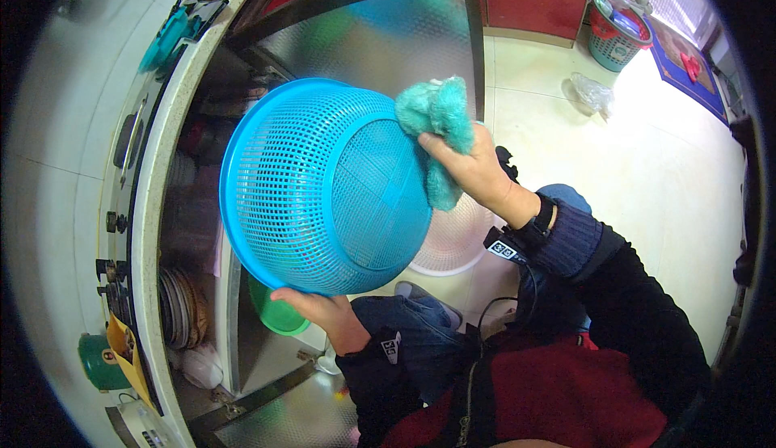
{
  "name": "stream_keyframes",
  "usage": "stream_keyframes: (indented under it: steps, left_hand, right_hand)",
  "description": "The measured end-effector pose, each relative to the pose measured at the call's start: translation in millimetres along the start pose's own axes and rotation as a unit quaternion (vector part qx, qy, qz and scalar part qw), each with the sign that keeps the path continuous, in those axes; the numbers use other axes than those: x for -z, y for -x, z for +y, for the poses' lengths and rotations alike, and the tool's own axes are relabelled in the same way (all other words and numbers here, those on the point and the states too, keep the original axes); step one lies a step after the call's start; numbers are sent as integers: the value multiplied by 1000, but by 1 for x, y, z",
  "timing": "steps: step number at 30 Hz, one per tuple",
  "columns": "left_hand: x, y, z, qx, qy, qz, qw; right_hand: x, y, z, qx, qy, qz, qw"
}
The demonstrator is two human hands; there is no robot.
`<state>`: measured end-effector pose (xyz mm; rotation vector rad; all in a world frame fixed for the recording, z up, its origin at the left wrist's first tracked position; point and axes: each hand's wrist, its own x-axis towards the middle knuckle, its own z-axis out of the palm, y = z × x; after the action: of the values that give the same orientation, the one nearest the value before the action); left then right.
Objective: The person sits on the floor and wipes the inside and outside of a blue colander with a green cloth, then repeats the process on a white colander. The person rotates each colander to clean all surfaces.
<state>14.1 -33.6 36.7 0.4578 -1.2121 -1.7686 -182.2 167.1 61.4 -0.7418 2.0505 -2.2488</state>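
A blue plastic colander basket [279, 181] is tilted on its side before me, its round mesh base [382, 193] turned toward the right. My left hand [327, 318] grips its rim from below, thumb on the outside. In my right hand [479, 169] is a bunched turquoise fluffy cloth [439, 118], which lies against the edge of the base. Behind the blue basket, a pale pink mesh basket [458, 236] stands on the floor, partly hidden. Part of a green plastic container [279, 308] shows below the blue rim, by the open cabinet.
Textured glass cabinet doors [388, 42] stand open on both sides of me. Plates [179, 308] sit upright inside the cabinet, under a counter [148, 205] with a gas hob. A waste basket [615, 39], a clear plastic bag [591, 93] and a blue-edged mat [685, 72] lie toward the upper right.
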Motion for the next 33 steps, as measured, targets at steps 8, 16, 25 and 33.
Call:
stream_keyframes:
  steps: [8, 16, 25, 33]
  left_hand:
    - [8, 3, -3, -27, -22, -13, 999]
    - [19, 12, -11, -2, -69, -23, 997]
    - [-4, 11, -13, -16, -127, -1, 992]
    - [8, 5, -8, 57, -240, 20, 969]
  right_hand:
    - [-2, -1, -2, 61, 26, 1, 998]
    - [-3, -2, -5, 163, 91, -1, 982]
    - [-9, 13, -12, 390, 207, -87, 893]
    - [-30, 55, -5, 482, 172, -200, 835]
